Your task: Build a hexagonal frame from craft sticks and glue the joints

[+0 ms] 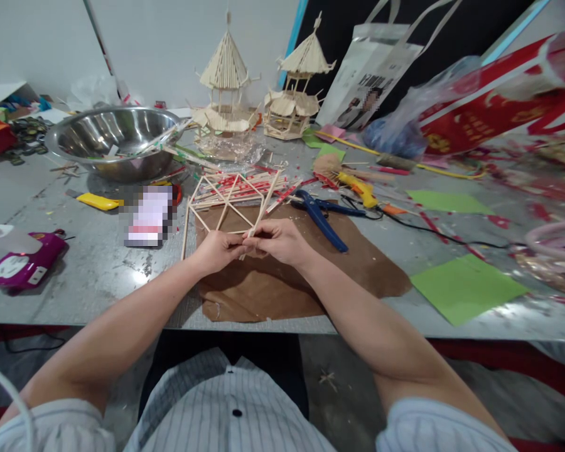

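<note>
A flat frame of thin wooden sticks (226,201), joined into triangles inside a hexagon, lies over a brown paper sheet (282,276) at the table's front middle. My left hand (219,251) pinches the frame's near edge, fingers closed. Touching it from the right, my right hand (280,240) is also closed on the same near edge, where a stick slants up. A heap of loose sticks (258,183) with red wrappers lies just behind the frame.
Blue-handled cutters (322,216) and a yellow glue gun (358,188) lie right of the frame. A steel bowl (115,141) stands back left, two stick pagodas (226,94) behind. Also here: a phone (148,216), a purple pouch (21,263) and green paper (466,289).
</note>
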### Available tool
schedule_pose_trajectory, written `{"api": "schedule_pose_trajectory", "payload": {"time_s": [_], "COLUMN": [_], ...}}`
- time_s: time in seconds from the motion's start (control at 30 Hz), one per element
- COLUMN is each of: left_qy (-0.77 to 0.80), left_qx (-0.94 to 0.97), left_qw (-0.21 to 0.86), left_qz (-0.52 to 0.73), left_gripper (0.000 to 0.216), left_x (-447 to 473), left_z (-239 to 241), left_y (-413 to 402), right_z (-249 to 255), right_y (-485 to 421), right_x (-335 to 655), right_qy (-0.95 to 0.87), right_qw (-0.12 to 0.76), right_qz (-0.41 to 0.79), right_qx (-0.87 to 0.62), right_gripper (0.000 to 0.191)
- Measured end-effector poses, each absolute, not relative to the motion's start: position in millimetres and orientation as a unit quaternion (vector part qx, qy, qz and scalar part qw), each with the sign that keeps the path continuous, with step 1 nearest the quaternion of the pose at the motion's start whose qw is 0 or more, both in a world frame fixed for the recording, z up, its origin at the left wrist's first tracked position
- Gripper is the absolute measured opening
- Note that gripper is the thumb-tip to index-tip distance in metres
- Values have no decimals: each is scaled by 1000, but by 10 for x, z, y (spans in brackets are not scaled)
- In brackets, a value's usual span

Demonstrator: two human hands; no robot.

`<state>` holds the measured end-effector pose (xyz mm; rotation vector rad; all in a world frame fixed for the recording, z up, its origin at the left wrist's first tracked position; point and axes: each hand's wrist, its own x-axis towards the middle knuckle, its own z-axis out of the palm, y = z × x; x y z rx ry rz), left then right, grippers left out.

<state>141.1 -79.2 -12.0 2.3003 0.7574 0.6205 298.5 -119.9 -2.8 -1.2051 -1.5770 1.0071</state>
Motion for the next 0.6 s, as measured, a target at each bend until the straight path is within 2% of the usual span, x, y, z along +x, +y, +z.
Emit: {"api": "schedule_pose_trajectory", "payload": {"time_s": [0.27, 0.6], "left_qy": [276, 275], "left_qx": [874, 888], "left_qw": [317, 293], "left_qz": [243, 225], "left_gripper": [29, 29], "left_x": [1409, 1396], "left_z": [-116, -116], "left_y": [-814, -801], "right_z": [-36, -60], "right_y": [-1198, -1196], "right_x": [3013, 3001], "right_qy": [-710, -696], "right_qw": [435, 435], "right_qz": [292, 332], "right_qx": [-470, -465], "right_gripper": [19, 23]}}
